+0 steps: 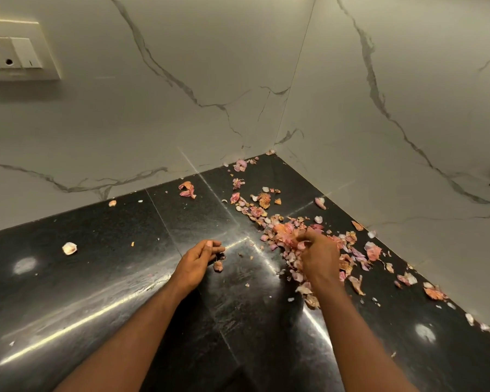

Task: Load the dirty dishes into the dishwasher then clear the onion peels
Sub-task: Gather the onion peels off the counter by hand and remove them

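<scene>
Onion peels (294, 236) lie scattered over a black, glossy tabletop (96, 278) in a corner where two white marble-veined walls (181, 108) meet. The thickest heap sits right of centre, running in a loose band from the corner down toward the near right edge.

The right hand (318, 257) is in the middle of that heap, palm down, its fingers curled into the peels and gripping a bunch of pink and orange skins at its fingertips. More peels lie all round it: beyond the knuckles toward the corner, to its right along the wall, and under the wrist.

The left hand (200, 258) rests on the tabletop well left of the heap, apart from the right hand with bare black surface between them. Its fingers are bent inward with the thumb against them; whether they pinch a scrap cannot be told. One small peel (217, 266) lies on the tabletop just beside its fingertips, on the near side.

Stray pieces lie farther off: a pale one (69, 248) far to the left of the left hand, a tiny one (112, 203) near the left wall, and a curled pink piece (187, 189) beyond the left hand toward the wall.

A socket with a switch (12, 53) is set in the left wall, high up.
</scene>
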{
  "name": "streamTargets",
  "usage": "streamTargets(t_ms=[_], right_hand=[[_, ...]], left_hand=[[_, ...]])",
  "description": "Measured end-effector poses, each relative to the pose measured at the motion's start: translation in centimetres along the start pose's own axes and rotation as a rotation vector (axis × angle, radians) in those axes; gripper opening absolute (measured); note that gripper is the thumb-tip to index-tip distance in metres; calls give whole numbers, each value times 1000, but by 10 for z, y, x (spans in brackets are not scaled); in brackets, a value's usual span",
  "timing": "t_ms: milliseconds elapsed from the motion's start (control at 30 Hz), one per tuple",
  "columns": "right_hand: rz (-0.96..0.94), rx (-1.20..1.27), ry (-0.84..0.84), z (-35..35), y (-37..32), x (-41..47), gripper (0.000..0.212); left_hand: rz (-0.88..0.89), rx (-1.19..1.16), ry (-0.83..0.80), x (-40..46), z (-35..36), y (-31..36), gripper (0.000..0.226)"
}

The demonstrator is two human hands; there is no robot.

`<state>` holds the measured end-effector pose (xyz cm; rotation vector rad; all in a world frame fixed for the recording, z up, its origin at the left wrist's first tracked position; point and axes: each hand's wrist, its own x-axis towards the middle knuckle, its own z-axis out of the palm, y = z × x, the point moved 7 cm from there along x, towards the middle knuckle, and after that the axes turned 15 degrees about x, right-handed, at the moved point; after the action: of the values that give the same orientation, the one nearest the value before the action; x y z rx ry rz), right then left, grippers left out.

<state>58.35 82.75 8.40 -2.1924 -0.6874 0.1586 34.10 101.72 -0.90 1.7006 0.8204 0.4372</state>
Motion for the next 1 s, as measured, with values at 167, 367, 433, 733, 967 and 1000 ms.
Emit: streamTargets(t_ms=[167, 367, 433, 733, 967, 1000], right_hand=[[-13, -60, -13, -1, -13, 9, 21], [-263, 56, -509, 112, -63, -85, 45], [-453, -62, -746, 159, -81, -135, 57], [-395, -365, -668, 183, -52, -120, 76], [26, -314, -399, 96, 20, -42, 76], [44, -258, -379, 84, 19, -34, 64]], left_hand=[[-57, -92, 16, 1, -1, -4, 44], [-212, -637, 222, 2, -20, -18, 66], [-213, -752, 394, -2, -39, -23, 65], [-82, -324, 333, -21, -73, -40, 61], [-54, 29, 203, -26, -58, -22, 43], [-67, 29, 199, -27, -59, -21, 43]])
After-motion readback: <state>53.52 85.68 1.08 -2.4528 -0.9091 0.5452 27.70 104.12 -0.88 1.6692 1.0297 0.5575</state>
